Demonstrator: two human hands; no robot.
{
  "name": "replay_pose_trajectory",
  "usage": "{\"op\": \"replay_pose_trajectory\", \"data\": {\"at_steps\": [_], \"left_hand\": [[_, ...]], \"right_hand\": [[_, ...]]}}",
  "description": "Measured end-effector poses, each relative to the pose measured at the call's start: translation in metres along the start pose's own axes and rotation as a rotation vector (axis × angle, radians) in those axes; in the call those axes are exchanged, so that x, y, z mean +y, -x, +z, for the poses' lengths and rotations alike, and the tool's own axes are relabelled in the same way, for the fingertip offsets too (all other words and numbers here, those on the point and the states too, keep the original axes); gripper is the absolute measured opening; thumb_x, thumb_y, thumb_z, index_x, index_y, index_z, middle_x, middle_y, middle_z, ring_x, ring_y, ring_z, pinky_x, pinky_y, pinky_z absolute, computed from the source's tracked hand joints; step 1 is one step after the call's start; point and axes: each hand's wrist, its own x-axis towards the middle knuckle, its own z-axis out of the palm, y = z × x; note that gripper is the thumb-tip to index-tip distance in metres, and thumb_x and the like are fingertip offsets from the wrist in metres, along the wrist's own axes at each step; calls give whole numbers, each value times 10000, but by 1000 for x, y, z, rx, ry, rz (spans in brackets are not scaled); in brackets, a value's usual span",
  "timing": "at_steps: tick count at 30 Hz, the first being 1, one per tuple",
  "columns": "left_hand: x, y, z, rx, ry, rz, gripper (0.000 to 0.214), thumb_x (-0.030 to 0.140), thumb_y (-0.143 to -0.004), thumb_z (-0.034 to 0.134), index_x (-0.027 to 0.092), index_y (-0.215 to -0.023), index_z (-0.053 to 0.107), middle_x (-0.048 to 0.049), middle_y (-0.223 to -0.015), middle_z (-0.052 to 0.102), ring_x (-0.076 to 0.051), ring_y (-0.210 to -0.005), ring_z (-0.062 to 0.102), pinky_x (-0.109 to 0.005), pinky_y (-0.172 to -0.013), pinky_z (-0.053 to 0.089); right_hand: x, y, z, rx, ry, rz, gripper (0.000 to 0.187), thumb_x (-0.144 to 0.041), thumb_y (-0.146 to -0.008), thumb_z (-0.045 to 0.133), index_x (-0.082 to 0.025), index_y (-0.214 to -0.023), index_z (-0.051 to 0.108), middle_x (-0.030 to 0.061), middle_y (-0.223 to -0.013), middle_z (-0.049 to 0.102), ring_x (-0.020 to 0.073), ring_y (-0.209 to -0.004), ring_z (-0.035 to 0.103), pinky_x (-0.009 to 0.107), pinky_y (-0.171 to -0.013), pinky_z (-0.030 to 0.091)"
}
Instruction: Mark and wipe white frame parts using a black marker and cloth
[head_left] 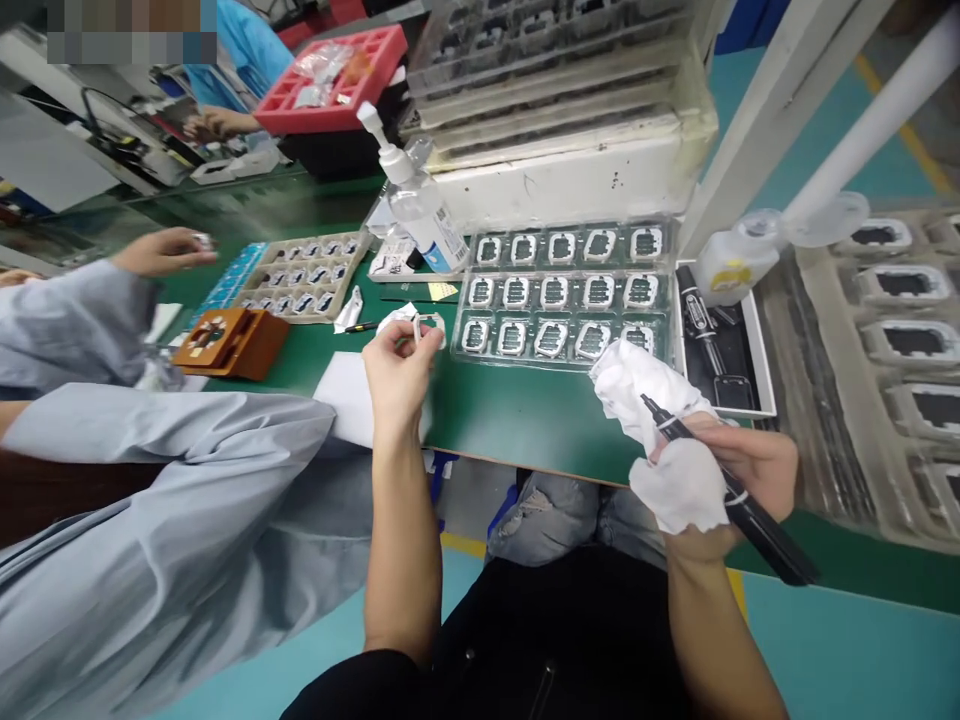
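Observation:
My left hand [397, 370] is closed in a pinch on a small white frame part [429, 328], held just above the green table near its front edge. My right hand [739, 475] is closed round a white cloth [652, 400] and a black pen-like tool [720, 485], whose tip points up-left into the cloth. Between and beyond the hands lies a clear plastic tray [566, 300] with rows of similar white frame parts in its pockets.
A co-worker's grey sleeve [150, 500] fills the left, their hand [165, 250] raised near a beige tray of parts [307, 275]. A pump bottle [420, 205], an orange fixture [232, 342], a black-lined tray [724, 345] and stacked trays [562, 90] stand around.

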Motion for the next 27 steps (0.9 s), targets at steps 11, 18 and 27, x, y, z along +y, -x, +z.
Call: {"op": "replay_pose_trajectory", "data": {"at_steps": [11, 18, 27], "left_hand": [[61, 132, 39, -636, 1039, -118, 430, 378, -917, 974, 220, -1272, 790, -29, -914, 875, -136, -629, 747, -236, -554, 623], [62, 139, 46, -673, 965, -168, 323, 397, -923, 952, 161, -1125, 866, -44, -823, 864, -177, -674, 818, -261, -613, 692], [68, 146, 44, -595, 854, -163, 156, 235, -934, 868, 155, -1064, 842, 1, -749, 820, -118, -507, 725, -191, -444, 577]], "right_hand": [[-14, -4, 15, -313, -168, 41, 281, -508, -953, 904, -324, -1155, 838, 104, -979, 879, 373, -889, 854, 571, -672, 729], [-12, 6, 13, -322, -121, 151, 340, -530, -885, 974, -316, -1122, 854, 103, -1195, 920, 337, -988, 918, 490, -806, 793], [-18, 6, 9, -384, -10, 215, 312, -458, -901, 942, -291, -1157, 878, 111, -1268, 906, 373, -1080, 910, 536, -910, 795]]}}
